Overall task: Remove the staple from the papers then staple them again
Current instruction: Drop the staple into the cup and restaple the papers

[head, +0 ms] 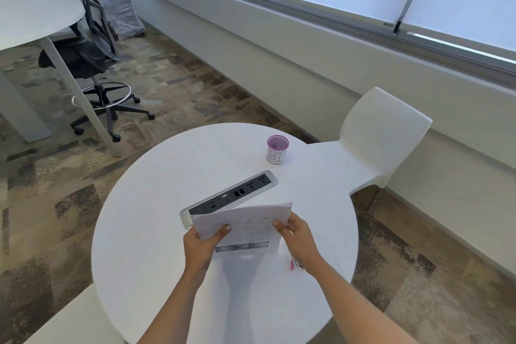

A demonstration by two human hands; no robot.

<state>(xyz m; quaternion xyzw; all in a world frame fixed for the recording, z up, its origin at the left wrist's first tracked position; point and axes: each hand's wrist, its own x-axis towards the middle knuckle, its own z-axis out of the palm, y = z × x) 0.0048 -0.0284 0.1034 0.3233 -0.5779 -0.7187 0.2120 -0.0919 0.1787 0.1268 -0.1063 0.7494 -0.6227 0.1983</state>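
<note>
Both my hands hold a set of printed white papers [248, 227] up above the round white table [156, 204]. My left hand [202, 246] grips the papers' left edge, thumb on the front sheet. At the right edge my right hand [297, 234] pinches them with the thumb on top. A small pink and white object [294, 263] lies on the table, partly hidden behind my right wrist; I cannot tell what it is. The staple is too small to make out.
A grey power and socket strip [237, 194] is set into the table behind the papers. A purple-rimmed cup marked "BI" [277, 149] stands at the far side. A white chair [377, 142] sits to the right, an office chair [95, 58] far left.
</note>
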